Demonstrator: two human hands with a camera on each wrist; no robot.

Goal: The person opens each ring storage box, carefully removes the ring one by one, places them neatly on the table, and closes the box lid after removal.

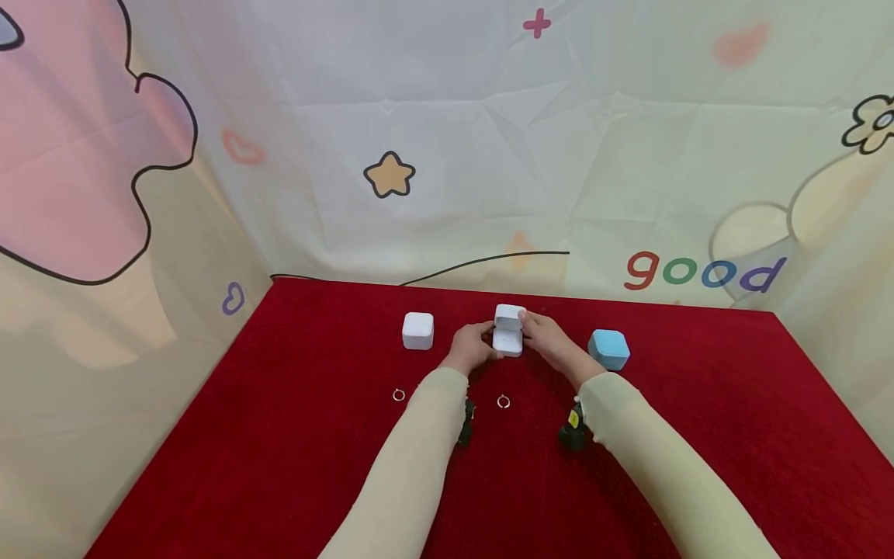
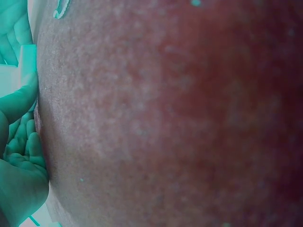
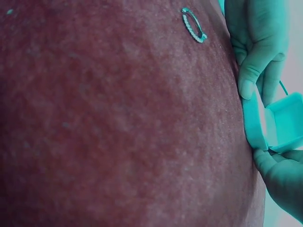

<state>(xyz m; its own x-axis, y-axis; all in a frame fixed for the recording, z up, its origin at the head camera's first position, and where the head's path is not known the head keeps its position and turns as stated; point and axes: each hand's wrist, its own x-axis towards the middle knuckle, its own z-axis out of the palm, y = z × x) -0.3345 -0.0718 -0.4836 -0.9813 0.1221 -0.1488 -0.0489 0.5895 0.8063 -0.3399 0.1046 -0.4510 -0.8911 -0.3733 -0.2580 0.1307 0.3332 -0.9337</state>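
An open white ring box [image 1: 507,342] stands on the red cloth between both hands, its hinged lid [image 1: 511,314] raised at the back. My left hand [image 1: 469,347] grips the base from the left, with the thumb [image 3: 248,87] at its front edge. From the other side my right hand [image 1: 548,338] holds the box near the lid and hinge. In the right wrist view the pale lid [image 3: 289,120] tilts away from the base [image 3: 254,120]. Nearer than the box lies a thin ring [image 1: 504,401], and another ring [image 1: 399,394] is farther left.
A closed white box [image 1: 417,331] sits left of the hands. To the right stands a closed light-blue box [image 1: 609,349], close to the right forearm. Red cloth [image 1: 279,435] covers the table, and a printed curtain [image 1: 447,194] hangs behind and at the sides.
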